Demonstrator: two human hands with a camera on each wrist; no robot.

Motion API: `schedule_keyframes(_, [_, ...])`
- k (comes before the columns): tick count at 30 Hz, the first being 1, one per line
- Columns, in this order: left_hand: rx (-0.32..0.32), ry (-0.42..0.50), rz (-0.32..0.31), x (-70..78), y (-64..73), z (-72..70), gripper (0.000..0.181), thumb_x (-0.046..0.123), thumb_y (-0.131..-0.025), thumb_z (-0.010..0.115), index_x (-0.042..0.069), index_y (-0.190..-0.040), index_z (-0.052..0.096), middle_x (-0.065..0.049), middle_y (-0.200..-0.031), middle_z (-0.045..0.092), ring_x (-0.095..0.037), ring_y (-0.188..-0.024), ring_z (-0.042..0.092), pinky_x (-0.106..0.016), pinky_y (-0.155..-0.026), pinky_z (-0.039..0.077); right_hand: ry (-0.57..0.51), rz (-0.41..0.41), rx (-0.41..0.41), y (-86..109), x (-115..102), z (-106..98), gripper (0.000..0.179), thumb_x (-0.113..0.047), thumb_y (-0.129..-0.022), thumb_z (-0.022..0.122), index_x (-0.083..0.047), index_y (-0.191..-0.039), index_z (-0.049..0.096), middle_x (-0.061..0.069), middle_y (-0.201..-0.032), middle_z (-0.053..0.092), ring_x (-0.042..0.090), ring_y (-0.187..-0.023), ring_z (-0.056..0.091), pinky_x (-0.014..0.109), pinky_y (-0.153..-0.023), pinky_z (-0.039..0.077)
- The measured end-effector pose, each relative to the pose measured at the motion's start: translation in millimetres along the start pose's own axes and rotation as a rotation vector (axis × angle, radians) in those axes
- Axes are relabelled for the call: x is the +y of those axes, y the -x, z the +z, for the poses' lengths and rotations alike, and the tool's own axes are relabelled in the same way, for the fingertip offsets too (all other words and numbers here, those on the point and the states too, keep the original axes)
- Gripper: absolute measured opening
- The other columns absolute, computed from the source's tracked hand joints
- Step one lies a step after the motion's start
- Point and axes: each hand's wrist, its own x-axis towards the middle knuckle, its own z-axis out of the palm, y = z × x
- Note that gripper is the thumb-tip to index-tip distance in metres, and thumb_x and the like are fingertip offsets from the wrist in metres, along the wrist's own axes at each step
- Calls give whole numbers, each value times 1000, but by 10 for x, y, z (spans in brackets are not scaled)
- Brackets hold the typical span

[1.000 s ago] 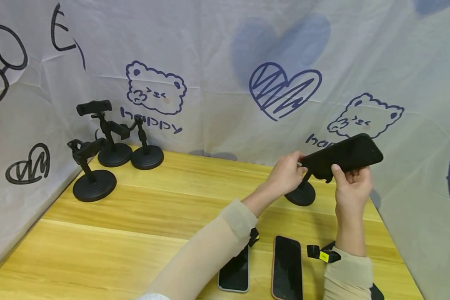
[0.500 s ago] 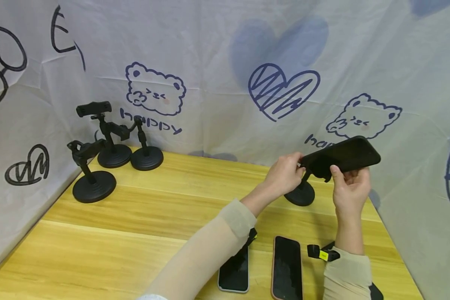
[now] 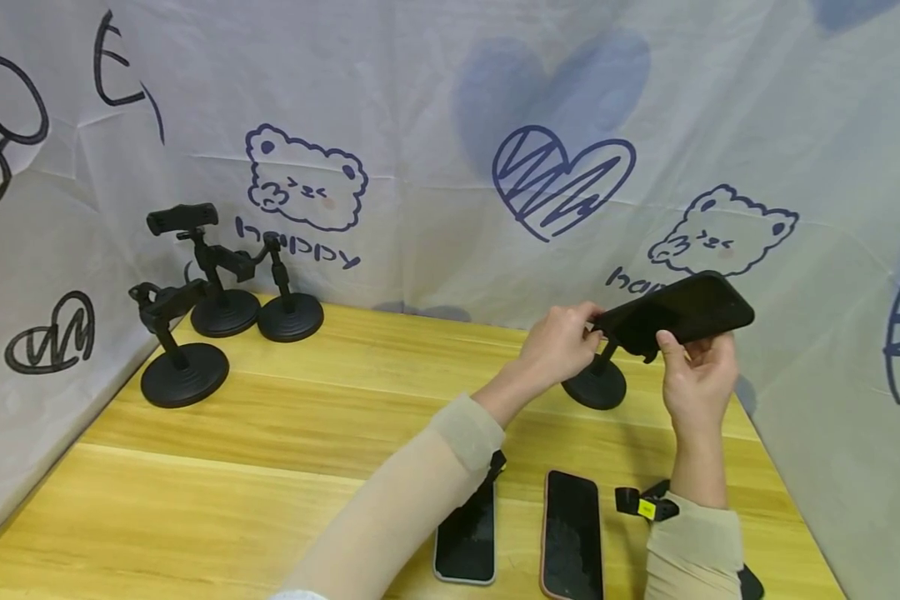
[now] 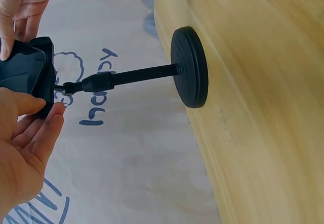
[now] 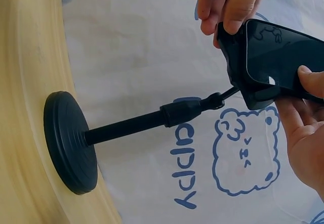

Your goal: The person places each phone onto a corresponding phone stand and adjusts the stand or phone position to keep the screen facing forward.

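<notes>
A black smartphone (image 3: 682, 308) is tilted against the clamp (image 5: 260, 98) of a black phone stand, seen close in both wrist views. The stand's round base (image 3: 596, 387) rests on the table, and its slim pole (image 5: 126, 129) rises to the clamp. My left hand (image 3: 561, 346) pinches one end of the clamp between thumb and fingers. With the thumb on the screen and fingers behind, my right hand (image 3: 697, 383) grips the phone. In the left wrist view the phone's edge overlaps the clamp, and my left fingers (image 4: 48, 133) curl beneath it.
Several black phone stands, one with base (image 3: 185, 375), stand at the back left. Near the front lie a phone (image 3: 467, 537) partly under my left sleeve and a pink-edged phone (image 3: 572, 533). A black strap (image 3: 628, 501) is at my right wrist. White printed sheets (image 3: 420, 167) enclose the table.
The head view has shifted slightly. Both hands, the phone and the stand keep nearly the same positions relative to each other.
</notes>
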Motion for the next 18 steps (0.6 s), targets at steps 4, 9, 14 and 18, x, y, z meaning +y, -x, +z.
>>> schedule_keyframes(4, [-14, 14, 8, -24, -19, -36, 30, 12, -102, 67, 9, -132, 68, -5, -116, 75, -6, -84, 69, -10, -59, 49, 74, -11, -13, -2, -11, 3, 37, 10, -93, 71, -7, -124, 63, -5, -102, 65, 9, -90, 65, 13, -79, 55])
schedule_keyframes(9, [-50, 35, 16, -61, -50, -78, 29, 12, -102, 68, 9, -131, 69, -5, -115, 75, -6, -84, 67, -11, -60, 49, 154, -9, -27, 13, -27, 4, 35, 7, -94, 71, -7, -124, 62, -10, -101, 64, 6, -89, 65, 12, -77, 55])
schedule_keyframes(14, [-99, 72, 34, -97, -78, -111, 28, 11, -102, 68, 8, -130, 69, -6, -123, 73, -9, -95, 71, -10, -67, 51, 206, -13, -49, 11, -46, -19, 34, 5, -94, 71, -2, -126, 60, -12, -101, 62, 5, -89, 64, 11, -77, 54])
schedule_keyframes(18, [-131, 87, 43, -137, -73, -142, 28, 12, -103, 66, 9, -131, 69, -6, -128, 71, -11, -99, 71, -11, -69, 52, 301, -13, -73, 24, -66, -14, 36, 2, -95, 72, 4, -129, 58, -17, -102, 61, 2, -91, 64, 8, -79, 53])
